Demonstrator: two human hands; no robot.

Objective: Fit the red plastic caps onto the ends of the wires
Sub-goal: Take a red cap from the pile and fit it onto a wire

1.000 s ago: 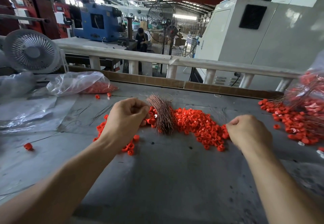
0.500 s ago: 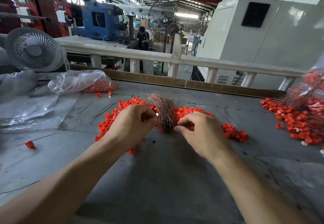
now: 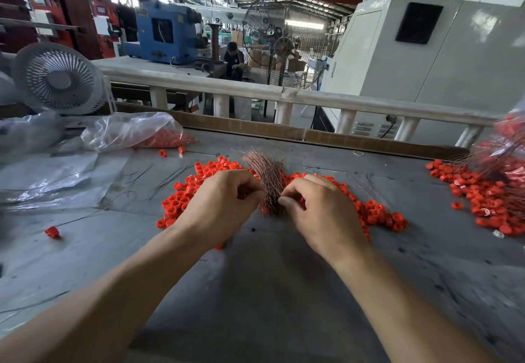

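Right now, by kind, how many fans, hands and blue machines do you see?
Fans: 2, white table fan and black standing fan
Hands: 2, left hand and right hand
Blue machine: 1
Total: 5

Caps [image 3: 181,200]: red plastic, smooth, with a slight sheen. Wires [image 3: 268,181]: thin coppery metal strands, finely glinting. Table [image 3: 255,291]: grey, matt, scuffed and spotted. Bag [image 3: 127,132] near the table's far left edge: clear plastic film, glossy and crinkled. Strip [image 3: 284,132] along the far edge: brown cardboard, matt. Fan [image 3: 58,78]: white plastic, smooth.
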